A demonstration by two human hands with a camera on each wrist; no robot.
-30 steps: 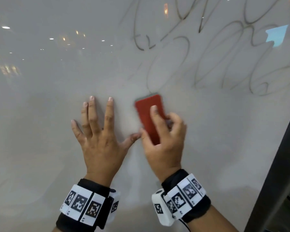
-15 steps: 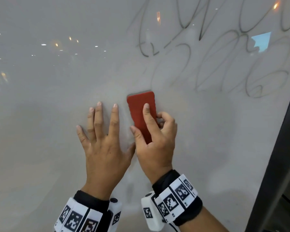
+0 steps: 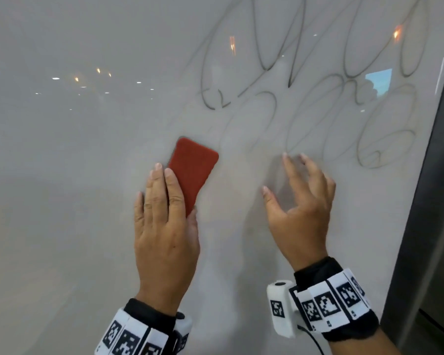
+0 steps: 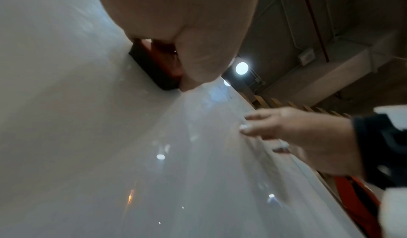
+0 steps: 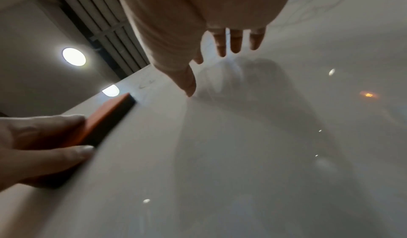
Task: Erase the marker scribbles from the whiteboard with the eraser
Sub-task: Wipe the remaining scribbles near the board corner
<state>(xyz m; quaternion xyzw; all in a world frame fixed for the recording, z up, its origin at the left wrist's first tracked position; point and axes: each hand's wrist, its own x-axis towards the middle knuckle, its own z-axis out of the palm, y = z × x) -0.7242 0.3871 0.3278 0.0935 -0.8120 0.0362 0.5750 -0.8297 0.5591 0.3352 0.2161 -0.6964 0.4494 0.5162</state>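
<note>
A red eraser [image 3: 195,170] with a black felt face lies flat against the whiteboard [image 3: 62,201], tilted a little to the right. My left hand [image 3: 164,221] holds it: the fingers lie over its left side and the thumb presses its lower edge, as the right wrist view shows for the eraser [image 5: 105,116] and the left hand [image 5: 33,146]. My right hand [image 3: 300,208] is to the right of the eraser, apart from it, fingers spread and holding nothing, tips near the board. Grey marker scribbles [image 3: 267,73] loop across the upper right.
A dark frame [image 3: 436,226] runs down the board's right edge, close to my right wrist. Faint smeared loops [image 3: 382,149] remain just above my right hand. Ceiling lights reflect on the glossy left part of the board.
The eraser has passed from my right hand to my left. My right hand has let go, opened and moved away to the right. The eraser now tilts right instead of left.
</note>
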